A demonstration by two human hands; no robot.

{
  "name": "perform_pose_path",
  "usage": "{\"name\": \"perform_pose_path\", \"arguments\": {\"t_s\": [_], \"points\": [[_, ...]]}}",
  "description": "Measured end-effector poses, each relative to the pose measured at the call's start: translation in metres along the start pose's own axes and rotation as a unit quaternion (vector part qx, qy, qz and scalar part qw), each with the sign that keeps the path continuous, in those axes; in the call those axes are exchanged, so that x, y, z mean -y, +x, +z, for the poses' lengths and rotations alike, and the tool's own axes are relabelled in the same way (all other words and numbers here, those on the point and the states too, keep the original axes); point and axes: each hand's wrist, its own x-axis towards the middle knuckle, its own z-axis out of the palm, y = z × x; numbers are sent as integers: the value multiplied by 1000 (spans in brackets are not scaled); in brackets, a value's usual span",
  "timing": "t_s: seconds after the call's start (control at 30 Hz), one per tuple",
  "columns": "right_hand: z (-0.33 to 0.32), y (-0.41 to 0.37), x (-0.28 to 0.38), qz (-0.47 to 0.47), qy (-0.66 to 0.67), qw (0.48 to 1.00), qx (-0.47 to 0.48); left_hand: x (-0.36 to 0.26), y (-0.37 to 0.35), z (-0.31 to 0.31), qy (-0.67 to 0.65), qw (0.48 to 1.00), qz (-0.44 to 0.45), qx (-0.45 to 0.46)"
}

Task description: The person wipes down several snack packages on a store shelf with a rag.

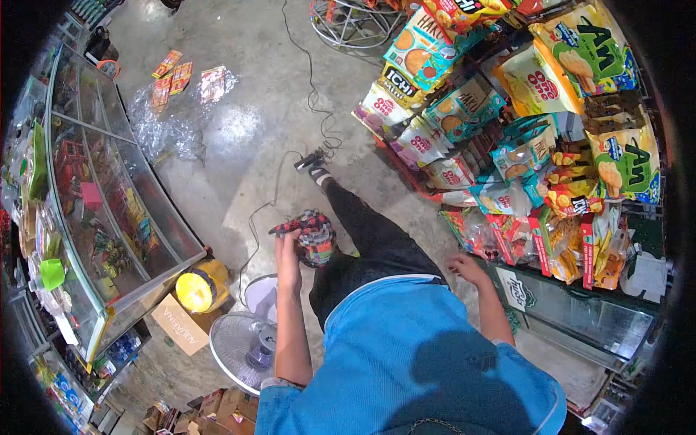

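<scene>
Closest to the camera, got a blue shirt, then a black trouser leg stretched out over the concrete floor.

Left hand with the grip closed on one edge of a checked bundle, red, grey and black, probably soft cloth. Held out just ahead of the left hip, beside the leg, probably to hang free of the knees. Can't tell from here about the underside, or about any second layer folded in.

Right hand with the grip apart, fingers loosely curled, nothing visible between them. Held out low near the snack rack, maybe just for balance.

Near the left forearm, a standing fan, plus a yellow bucket and an AQUAFINA carton by the corner of a glass case. Probably tucked there to leave walking room. Over on the right, snack bags stacked in tiers with fronts facing out, likely for easy picking. Farther ahead on the floor, flat packets beside crinkled clear wrap, maybe set down together for sorting. Also a thin black cord running loose past the foot.
</scene>
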Motion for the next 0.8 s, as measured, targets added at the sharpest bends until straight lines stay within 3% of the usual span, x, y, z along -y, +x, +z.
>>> {"name": "perform_pose_path", "arguments": {"t_s": [0.1,0.3,0.47,0.57,0.63,0.8], "points": [[1,-2,-2,-17,-39,999,16,5,17,-12,-14,1000,6,8],[4,-37,21,-6,26,998,-64,-13,41,-13,-13,1000,-16,16],[14,-70,21,-16,61,990,-123,-17,75,0,30,996,-27,75],[23,-80,-4,9,92,984,-151,-23,95,27,43,991,-31,123],[34,-86,-20,-12,201,968,-147,-24,100,47,68,989,-71,107],[73,-116,-63,-36,282,946,-158,-6,138,111,116,975,-48,186]]}}
